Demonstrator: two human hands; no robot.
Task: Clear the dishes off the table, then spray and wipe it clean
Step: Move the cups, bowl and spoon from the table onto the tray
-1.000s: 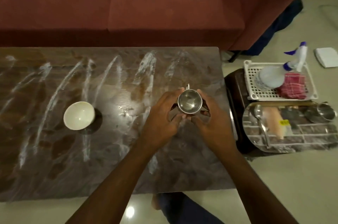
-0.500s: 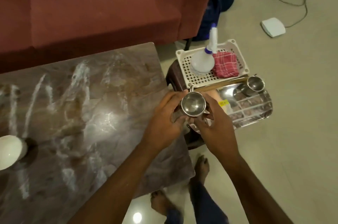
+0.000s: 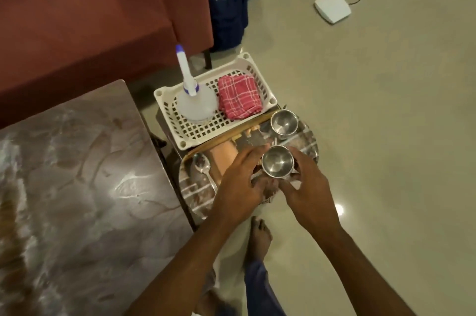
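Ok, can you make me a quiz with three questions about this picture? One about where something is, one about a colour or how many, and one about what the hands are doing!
1. Where is the spray bottle?
A. On the sofa
B. In the white basket
C. On the floor

2. How many steel cups can you see?
A. One
B. Two
C. Four

3. What is happening with the nearer steel cup?
A. Both hands hold it
B. It lies tipped over on the floor
C. It sits alone on the table

Answers:
1 B: the spray bottle stands in the white basket, beside the red checked cloth.
2 B: one steel cup rests on the steel tray, and the nearer steel cup is in the hands.
3 A: the left hand and right hand wrap around it, upright over the tray.
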